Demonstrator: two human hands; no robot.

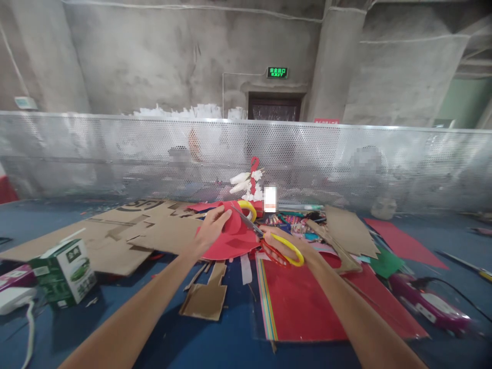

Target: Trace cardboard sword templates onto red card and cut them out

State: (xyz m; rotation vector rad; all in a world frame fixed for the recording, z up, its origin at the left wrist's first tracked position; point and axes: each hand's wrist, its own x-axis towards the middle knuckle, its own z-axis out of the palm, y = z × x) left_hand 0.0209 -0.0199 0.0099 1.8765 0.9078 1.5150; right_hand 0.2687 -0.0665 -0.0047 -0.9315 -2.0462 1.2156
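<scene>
My left hand (212, 226) pinches a piece of red paper (230, 245) over the middle of the table, its upper edge curling near the thumb. My right hand (282, 240) grips scissors (289, 251) with yellow and red handle loops. Their blades point up and left and meet the red paper; whether they are parted is hard to see. Just behind the blades lies a yellow ring-shaped thing (249, 209), partly hidden. Under my right forearm are a stack of red sheets (303, 302) with coloured edges.
Cardboard sheets (115, 230) spread across the left, near a green-and-white carton (65, 271). A small cardboard piece (203, 301) lies in front. To the right are more cardboard (349, 230), a purple power strip (430, 305) and a cutter (467, 265). A perforated metal screen (134, 154) stands behind.
</scene>
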